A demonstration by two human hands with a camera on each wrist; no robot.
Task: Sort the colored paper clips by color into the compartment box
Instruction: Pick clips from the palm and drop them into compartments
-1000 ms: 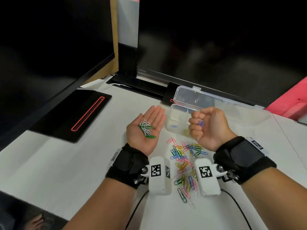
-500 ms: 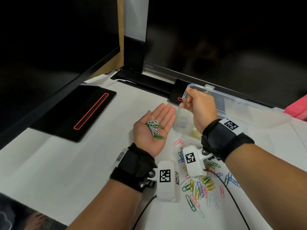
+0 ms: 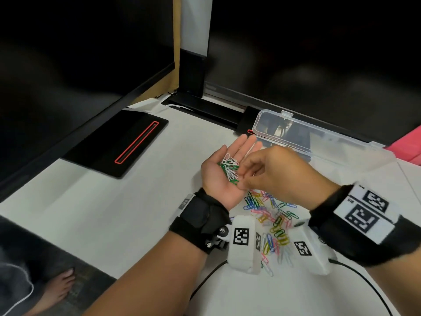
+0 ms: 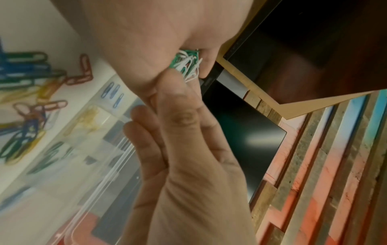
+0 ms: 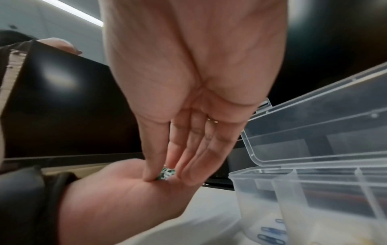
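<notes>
We hold a small bunch of green and white paper clips (image 3: pixel 229 168) in the flat, upturned palm of our left hand (image 3: pixel 224 176), fingers straight. Our right hand (image 3: pixel 276 173) reaches across it, thumb and fingertips (image 5: pixel 150 175) closing on the bunch; whether a clip is already pinched we cannot tell.

The clips look very light, stiff wire with a smooth coating, so we judge them slippery and quick to tangle or hook one another. Taking one by its rounded end between thumb and forefinger should free it cleanest; a pull from the middle of the bunch may drag neighbours along.

The clear compartment box (image 5: pixel 310 187) stands just to the right of our left hand, lid (image 3: pixel 319 133) open toward the far side, with a few blue clips (image 5: pixel 270 233) in its nearest cell and yellow ones, seen from the left wrist, in the next. The unsorted heap (image 3: pixel 271 220) lies on the white bench (image 3: pixel 114 213), near, between our wrists.

The bench is smooth, so dropped clips would slide. Dark monitors (image 3: pixel 79 53) close the left and far sides.
</notes>
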